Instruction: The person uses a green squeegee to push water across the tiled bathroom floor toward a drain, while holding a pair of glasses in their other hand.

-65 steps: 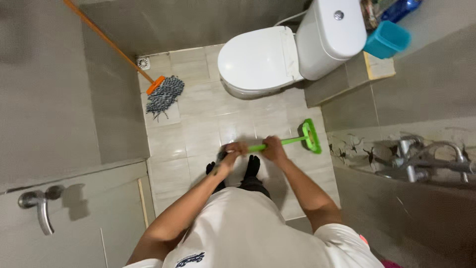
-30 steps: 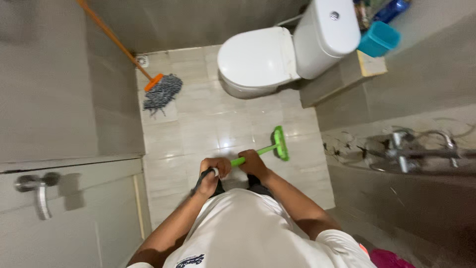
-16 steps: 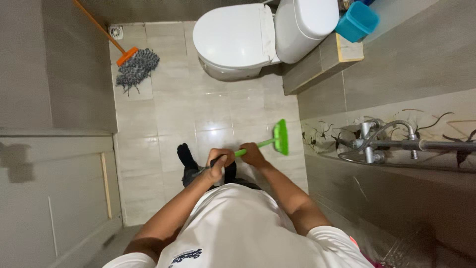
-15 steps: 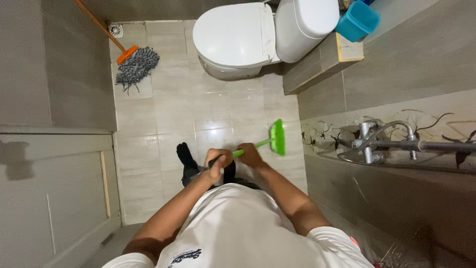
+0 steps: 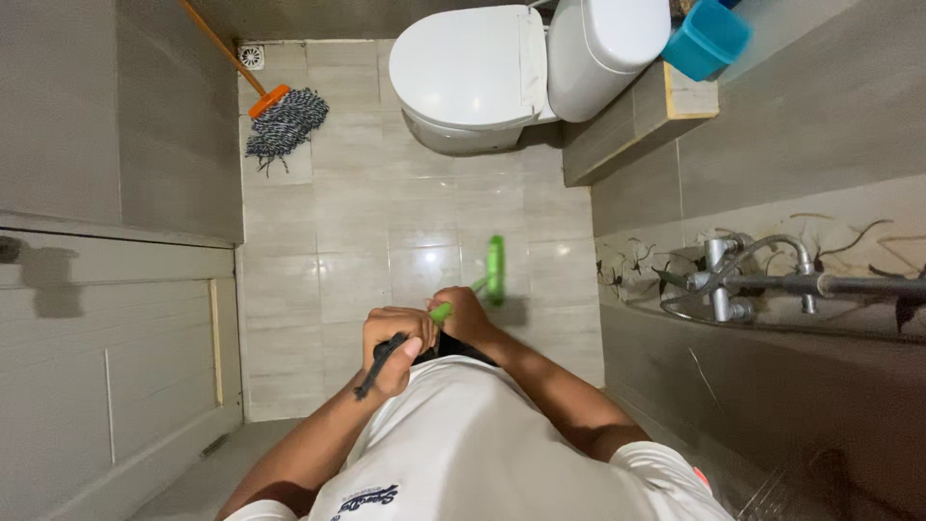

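I look straight down at a small tiled bathroom floor (image 5: 357, 232). Both my hands hold a long green-handled floor brush (image 5: 494, 270). My left hand (image 5: 391, 347) grips the dark upper end of the handle near my chest. My right hand (image 5: 461, 314) grips the green shaft lower down. The green brush head rests on the pale floor tiles just beyond my right hand, seen almost edge-on.
A white toilet (image 5: 477, 68) with closed lid stands at the far end. A string mop with orange handle (image 5: 280, 116) leans in the far left corner by a floor drain (image 5: 251, 56). A turquoise bin (image 5: 709, 39) sits on a ledge; metal taps (image 5: 723, 280) jut from the right wall. A door (image 5: 106, 347) is at left.
The brush head has swung left and closer to my feet, turning edge-on. My left hand has pulled the handle end back toward my chest.
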